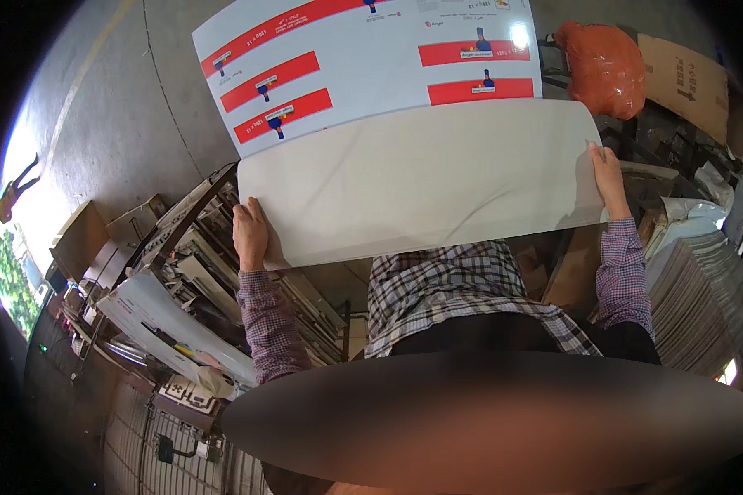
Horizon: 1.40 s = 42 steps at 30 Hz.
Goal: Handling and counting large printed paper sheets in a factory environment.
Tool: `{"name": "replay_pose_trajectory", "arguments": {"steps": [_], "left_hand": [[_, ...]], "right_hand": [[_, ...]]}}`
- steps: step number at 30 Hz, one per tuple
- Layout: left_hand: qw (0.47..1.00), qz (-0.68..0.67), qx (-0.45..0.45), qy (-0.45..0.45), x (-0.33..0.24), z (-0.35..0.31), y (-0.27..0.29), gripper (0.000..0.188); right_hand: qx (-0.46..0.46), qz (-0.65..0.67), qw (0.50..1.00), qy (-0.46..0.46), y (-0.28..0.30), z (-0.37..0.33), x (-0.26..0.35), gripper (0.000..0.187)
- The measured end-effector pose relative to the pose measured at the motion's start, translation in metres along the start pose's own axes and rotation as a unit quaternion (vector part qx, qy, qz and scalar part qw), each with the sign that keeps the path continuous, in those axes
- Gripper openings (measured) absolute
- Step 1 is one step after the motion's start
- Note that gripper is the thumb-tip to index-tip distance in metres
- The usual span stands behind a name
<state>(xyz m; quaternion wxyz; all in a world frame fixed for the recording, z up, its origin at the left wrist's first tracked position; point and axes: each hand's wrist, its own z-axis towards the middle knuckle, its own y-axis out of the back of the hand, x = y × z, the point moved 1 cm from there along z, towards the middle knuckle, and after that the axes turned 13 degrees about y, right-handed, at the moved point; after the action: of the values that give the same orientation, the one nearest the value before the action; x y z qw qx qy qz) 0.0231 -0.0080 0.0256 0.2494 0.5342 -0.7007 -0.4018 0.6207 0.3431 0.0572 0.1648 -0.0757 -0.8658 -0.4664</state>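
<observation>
A wide off-white sheet of paperboard (pixel 437 177) stretches between my two hands, its plain face up and lightly creased. My left hand (pixel 250 233) grips its left edge, fingers closed on it. At the opposite edge, my right hand (pixel 609 181) pinches the sheet between thumb and fingers. Directly beyond it lies a glossy white printed sheet (pixel 371 66) with red bands and small blue figures. The plain part meets the printed one along a curved line; whether the two are one sheet bent over, I cannot tell.
On the left are a rack of flat boards (pixel 206 268), a white panel (pixel 173 322) and a cardboard box (pixel 81 239). To the right stand an orange bag (pixel 603 70), a brown cardboard piece (pixel 685 87) and stacked sheets (pixel 693 305). A person (pixel 12 194) is far left.
</observation>
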Motion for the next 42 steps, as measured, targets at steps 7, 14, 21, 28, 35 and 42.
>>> {"name": "replay_pose_trajectory", "arguments": {"steps": [7,14,21,28,35,42], "left_hand": [[0.967,-0.236,0.017,0.094,-0.028,0.055,0.020,0.045],[0.767,-0.615,-0.103,0.152,-0.087,0.151,-0.010,0.042],[0.765,-0.535,-0.219,0.284,-0.170,0.180,-0.039,0.034],[0.816,-0.448,-0.197,0.307,-0.143,0.198,-0.027,0.034],[0.891,-0.396,-0.068,0.211,-0.045,0.098,0.010,0.052],[0.973,-0.175,-0.078,0.129,-0.052,0.060,0.081,0.052]], "right_hand": [[-0.082,0.232,0.968,-0.055,-0.020,0.033,0.029,0.050],[-0.221,0.303,0.925,-0.051,-0.065,0.158,0.045,0.058],[-0.339,0.174,0.909,-0.169,-0.085,0.217,0.100,0.067],[-0.263,0.165,0.942,-0.126,-0.080,0.236,0.105,0.066],[-0.334,0.225,0.915,0.010,-0.050,0.082,0.040,0.052],[-0.300,0.340,0.886,-0.097,-0.025,-0.110,-0.024,0.037]]}}
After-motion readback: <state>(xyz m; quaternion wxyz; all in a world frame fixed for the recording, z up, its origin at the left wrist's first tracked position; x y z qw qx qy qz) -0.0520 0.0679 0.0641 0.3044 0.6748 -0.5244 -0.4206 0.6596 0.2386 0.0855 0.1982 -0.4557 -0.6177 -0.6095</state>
